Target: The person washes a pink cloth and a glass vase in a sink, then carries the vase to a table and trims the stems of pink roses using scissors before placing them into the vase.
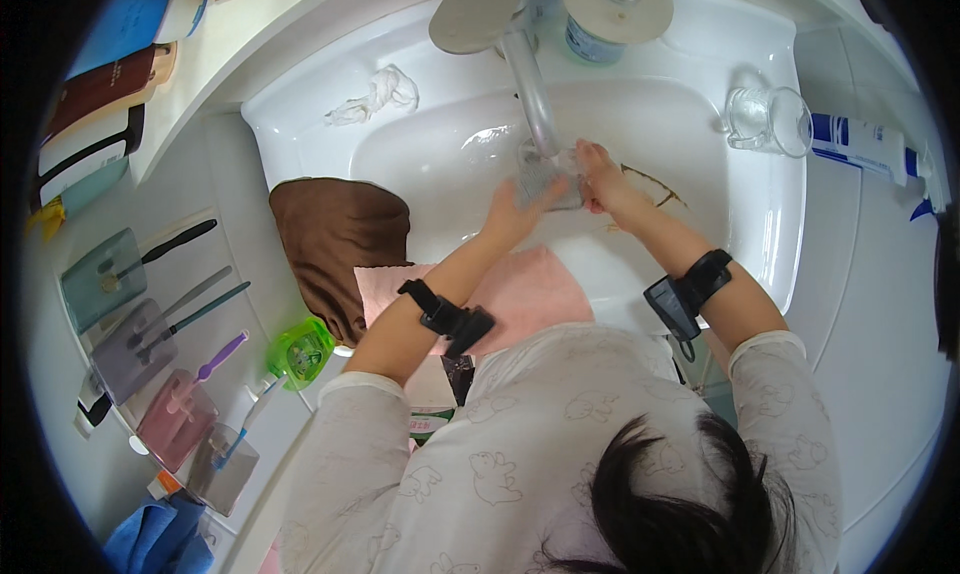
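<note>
Both my hands are over the white sink [690, 154], just below the spout of the metal faucet [530, 94]. Between them is a wet, greyish cloth-like thing [555, 191], smeared by motion, so its exact kind is hard to make out. My left hand [515, 211] grips it from the left, its fingers partly blurred. On the other side my right hand [603, 179] closes on it with bent fingers. Something clear, perhaps water, shows around the spout's end. A brown cloth [335, 234] and a pink cloth [535, 289] drape over the sink's front edge.
A crumpled white cloth [380, 94] lies on the left rim, a clear glass mug [770, 119] on the right. Beyond the mug is a white-and-blue bottle [865, 149]. Cups with toothbrushes [225, 354] line the left wall near a green container [300, 352]. A lidded jar [595, 44] stands behind.
</note>
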A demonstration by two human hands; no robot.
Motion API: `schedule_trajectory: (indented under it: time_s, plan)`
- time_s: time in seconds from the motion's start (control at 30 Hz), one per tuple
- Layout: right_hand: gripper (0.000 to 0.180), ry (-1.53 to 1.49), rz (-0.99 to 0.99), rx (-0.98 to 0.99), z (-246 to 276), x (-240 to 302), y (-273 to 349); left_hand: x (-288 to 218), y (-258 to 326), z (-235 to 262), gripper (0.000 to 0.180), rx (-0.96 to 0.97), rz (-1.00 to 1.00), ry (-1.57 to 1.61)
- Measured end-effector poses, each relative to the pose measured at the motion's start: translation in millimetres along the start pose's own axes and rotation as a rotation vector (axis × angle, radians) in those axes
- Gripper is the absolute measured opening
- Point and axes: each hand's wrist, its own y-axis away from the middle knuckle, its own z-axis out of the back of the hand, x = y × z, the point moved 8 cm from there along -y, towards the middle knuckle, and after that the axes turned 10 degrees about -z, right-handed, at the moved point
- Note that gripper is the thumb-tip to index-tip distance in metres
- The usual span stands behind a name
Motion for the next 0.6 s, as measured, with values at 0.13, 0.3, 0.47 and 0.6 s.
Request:
schedule_trajectory:
  time_s: [0.13, 0.3, 0.47, 0.6]
  plan:
    - [0.059, 0.68, 0.991, -0.238, -19.1, 44.0, 55.4, 29.2, -3.8, -3.1, 0.028, -0.342, 0.396, 0.852]
    - [0.09, 0.424, 0.749, 0.008, -13.7, 37.9, 42.7, 21.7, -8.7, 7.9, 0.033, -0.305, 0.313, 0.897]
    - [0.105, 0.404, 0.704, 0.067, -19.9, 43.3, 35.0, 10.8, -9.2, 11.9, 0.037, -0.324, 0.207, 0.886]
    - [0.102, 0.329, 0.797, 0.287, -36.0, 41.7, 45.5, 18.9, -2.9, -11.1, 0.036, -0.237, 0.354, 1.132]
